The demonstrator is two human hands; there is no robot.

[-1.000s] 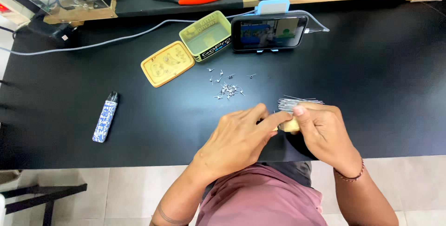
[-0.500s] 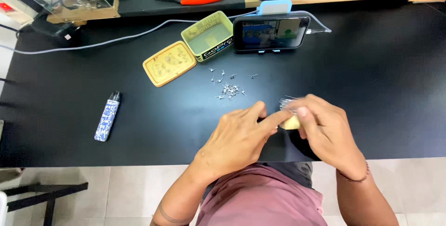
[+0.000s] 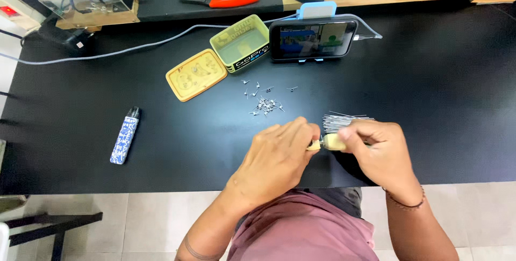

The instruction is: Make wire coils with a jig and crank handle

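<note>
Wire bundle (image 3: 344,121) w/ tan base — both hands' fingers clamped on it, prob. left hand (image 3: 279,156), right hand (image 3: 379,151).

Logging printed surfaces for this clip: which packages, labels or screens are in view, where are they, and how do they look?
Phone: far centre, propped sideways on a blue stand, screen lit.
Tin: left of the phone, open, yellow-green box, lettering on its side.
Lid: lying beside the tin, yellow-orange, embossed.
Small device: left on the black table, slim, blue-and-white pattern.
</note>
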